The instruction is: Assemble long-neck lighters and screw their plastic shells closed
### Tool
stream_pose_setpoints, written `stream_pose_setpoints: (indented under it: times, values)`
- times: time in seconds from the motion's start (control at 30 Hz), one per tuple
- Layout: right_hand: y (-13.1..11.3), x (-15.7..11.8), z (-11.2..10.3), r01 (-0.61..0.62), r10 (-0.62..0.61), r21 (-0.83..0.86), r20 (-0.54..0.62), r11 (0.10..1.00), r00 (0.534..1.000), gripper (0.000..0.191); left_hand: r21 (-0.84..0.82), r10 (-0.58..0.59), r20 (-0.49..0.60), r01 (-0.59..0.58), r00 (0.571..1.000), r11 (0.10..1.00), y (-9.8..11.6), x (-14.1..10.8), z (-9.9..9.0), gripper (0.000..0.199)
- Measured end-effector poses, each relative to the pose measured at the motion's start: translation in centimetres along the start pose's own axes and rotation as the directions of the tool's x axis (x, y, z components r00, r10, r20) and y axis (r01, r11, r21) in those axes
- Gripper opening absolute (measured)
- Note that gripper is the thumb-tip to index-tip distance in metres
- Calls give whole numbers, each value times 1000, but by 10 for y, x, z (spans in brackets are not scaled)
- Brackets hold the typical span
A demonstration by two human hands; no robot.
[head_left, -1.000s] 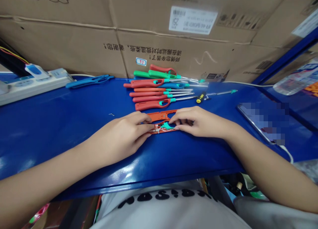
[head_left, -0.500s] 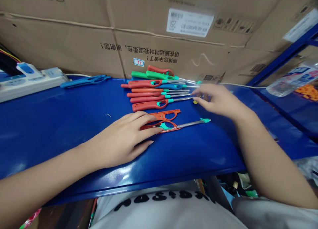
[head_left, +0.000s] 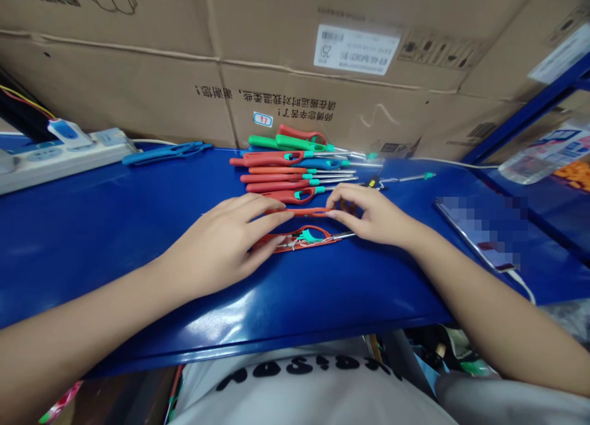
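An orange half-shell of a lighter handle (head_left: 310, 212) is turned on its edge between my hands. My left hand (head_left: 230, 237) has its thumb and fingers closed on the left end. The right end is pinched by my right hand (head_left: 375, 213). Just below lies the opened lighter (head_left: 313, 235), its teal trigger, white wire and small inner parts showing; my left fingers partly cover it, and its metal tube runs under my right fingers. Beyond the hands is a row of long-necked lighters (head_left: 276, 160) in red, orange, green and blue.
A large cardboard box (head_left: 161, 87) stands along the back. On the left are a power strip (head_left: 78, 154) and a blue lighter-shaped piece (head_left: 168, 154). A phone (head_left: 479, 234) with a cable lies on the right, near a plastic bottle (head_left: 534, 157). The blue tabletop (head_left: 299, 302) ends before my body.
My right hand came left and nearer from the lighter tips to pinch the half-shell. The half-shell, flat before, is now lifted on edge. A teal-tipped rod and the phone now show at right.
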State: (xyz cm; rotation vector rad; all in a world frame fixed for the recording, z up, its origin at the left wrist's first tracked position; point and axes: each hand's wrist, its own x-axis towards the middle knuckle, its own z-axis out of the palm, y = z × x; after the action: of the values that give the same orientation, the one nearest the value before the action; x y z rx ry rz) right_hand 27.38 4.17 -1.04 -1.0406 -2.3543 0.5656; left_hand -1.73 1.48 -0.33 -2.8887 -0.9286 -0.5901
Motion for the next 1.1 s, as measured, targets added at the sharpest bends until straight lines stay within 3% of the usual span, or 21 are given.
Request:
stream_pose_setpoints:
  times: [0.07,0.17,0.3,0.43,0.6,0.8,1.1]
  values:
    - [-8,0,-2,-91,100,176,-46,980,994,13,13,-13,-55,14,998,1000,-2,-1,-1,36]
    - [-19,0,-1,-166,178,391,6,905,984,15,-30,-5,-106,2,994,1000,-3,-2,-2,30]
    - [-25,0,7,-183,187,457,37,870,982,15,-85,6,-127,-17,992,996,0,-3,-2,25]
    - [-24,0,16,-284,256,503,126,816,958,21,-102,-34,-54,28,998,994,1,-3,-2,30]
    - [-21,0,19,-91,93,247,4,965,996,27,-124,-77,56,83,995,989,1,-4,-4,28]
    - [-17,1,14,129,-132,51,60,990,989,35,-132,-96,141,115,985,985,4,-3,-4,29]
    - [-13,2,17,160,-157,-19,113,987,981,35,-106,-104,171,123,980,987,5,-2,2,25]
